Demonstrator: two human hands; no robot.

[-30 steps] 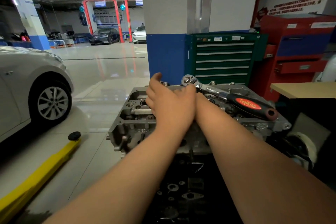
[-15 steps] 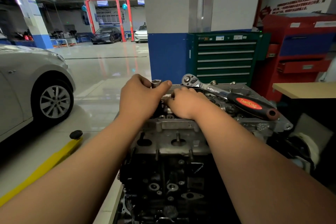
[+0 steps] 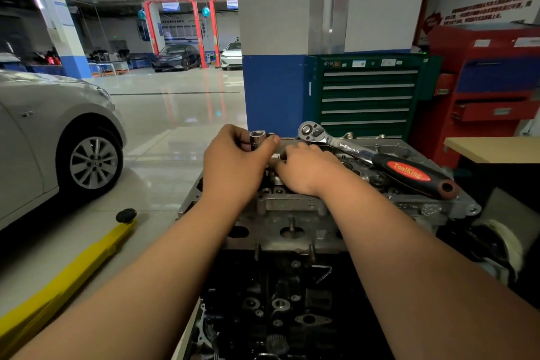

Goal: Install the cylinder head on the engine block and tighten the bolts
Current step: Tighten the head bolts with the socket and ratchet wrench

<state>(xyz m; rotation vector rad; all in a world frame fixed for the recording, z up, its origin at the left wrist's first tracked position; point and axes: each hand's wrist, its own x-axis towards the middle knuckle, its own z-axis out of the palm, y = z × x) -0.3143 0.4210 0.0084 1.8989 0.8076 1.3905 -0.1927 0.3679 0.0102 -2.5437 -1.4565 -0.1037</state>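
The grey cylinder head (image 3: 295, 210) sits on top of the dark engine block (image 3: 280, 301) in front of me. My left hand (image 3: 233, 161) grips a chrome socket (image 3: 257, 139) upright between thumb and fingers at the head's far left. My right hand (image 3: 309, 169) rests fingers-down on the head just right of it, fingertips curled around something small that I cannot make out. A ratchet wrench (image 3: 377, 159) with a black and red handle lies loose across the head on the right.
A silver car (image 3: 55, 137) stands at the left. A yellow lift arm (image 3: 67, 278) runs along the floor at lower left. Behind the engine are a pillar (image 3: 274, 90), a green tool cabinet (image 3: 368, 96) and a red cabinet (image 3: 491, 90). A wooden tabletop (image 3: 493, 147) sits at the right.
A second ago my left hand lay flat over the right hand on the head. It has lifted to the left holding the socket upright. The ratchet has not moved.
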